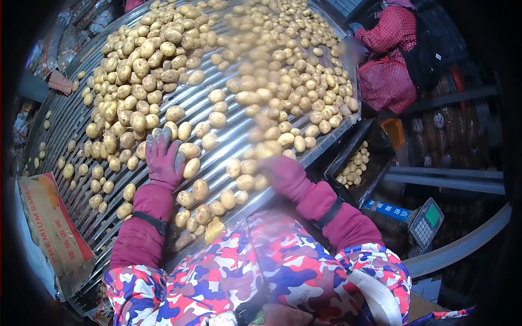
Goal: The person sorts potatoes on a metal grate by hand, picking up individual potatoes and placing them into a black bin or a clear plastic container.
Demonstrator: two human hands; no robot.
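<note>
The left hand [163, 160], in a magenta fabric glove, lies flat and wide open left of centre in the frame, fingers spread and pointing up towards the heap of pale yellow potatoes [141, 70]. It grips nothing. Its fingertips rest against the lower edge of that heap.

Just beside its right edge, touching the glove, lies an oval yellow potato [191, 168]. The potato's long axis stands steeply in the frame, with the upper end leaning slightly right.

The right hand [283, 174], also gloved in magenta, sits just right of centre and is smeared by blur. I cannot tell how far it is open or whether it holds anything. Loose potatoes lie just to its left.

Everything rests on a grey ribbed metal worktop [62, 122]. A brown cardboard banana box [51, 228] stands at the lower left. A co-worker in a red checked garment [386, 60] is at the upper right.
</note>
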